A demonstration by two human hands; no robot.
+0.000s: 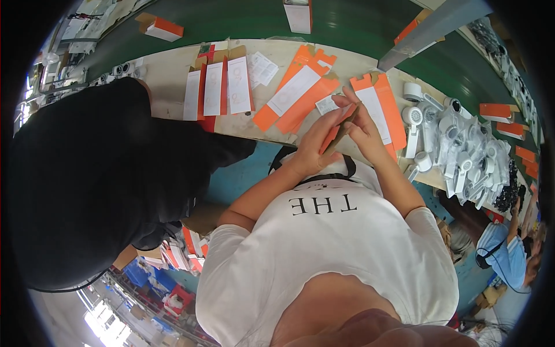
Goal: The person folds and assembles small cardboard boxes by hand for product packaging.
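A flat orange carton blank [337, 132], brown on its inner face, stood on edge between the two hands above the near edge of the bench [167, 75]. The left hand [315, 144] pressed it with open palm and straight fingers, and the right hand [359, 122] closed on it from the other side, fingers curled over its top. Just beyond lay more orange-and-white flattened cartons [298, 92], one [378, 107] beside the right hand. Farther left, three white-faced cartons [217, 87] lay side by side. To the right sat a pile of white handheld devices [462, 150]. A person in black [98, 179] stood at the left.
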